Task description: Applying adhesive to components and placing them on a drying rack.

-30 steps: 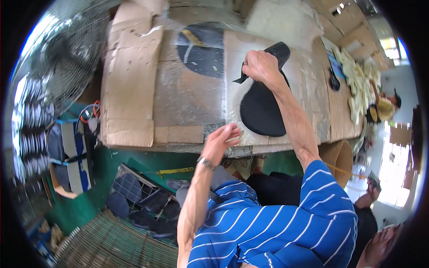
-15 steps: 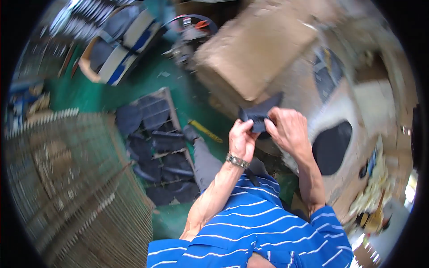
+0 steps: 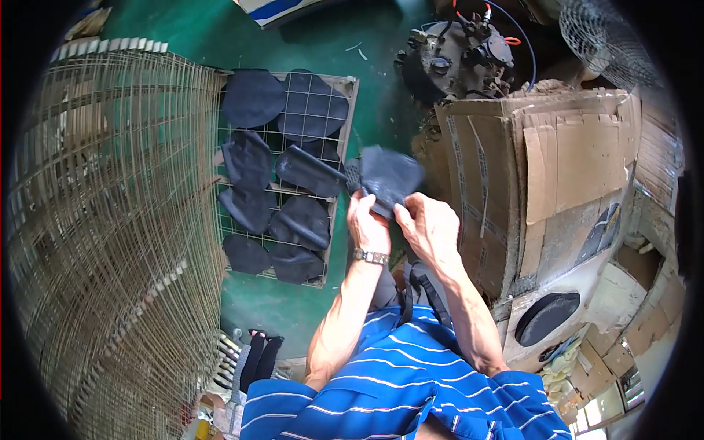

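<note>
Several dark pieces [image 3: 297, 220] already lie on the wire rack [image 3: 345, 132]; both hands, left [image 3: 369, 224] and right [image 3: 429, 229], fingers closed, pinch one more dark piece [image 3: 389, 176] just above its edge, not yet laid down

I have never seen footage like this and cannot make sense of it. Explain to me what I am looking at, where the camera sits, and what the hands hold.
There is no machine here: a person in a blue striped shirt works with bare hands. The camera sits on the person's head and looks down through a fisheye lens, so straight edges bend. The left hand, with a wristwatch, and the right hand together hold a dark flexible piece. Below on the green floor lies a wire tray carrying similar dark pieces. To the right stands a cardboard-covered table; to the left, wire racks.
</note>
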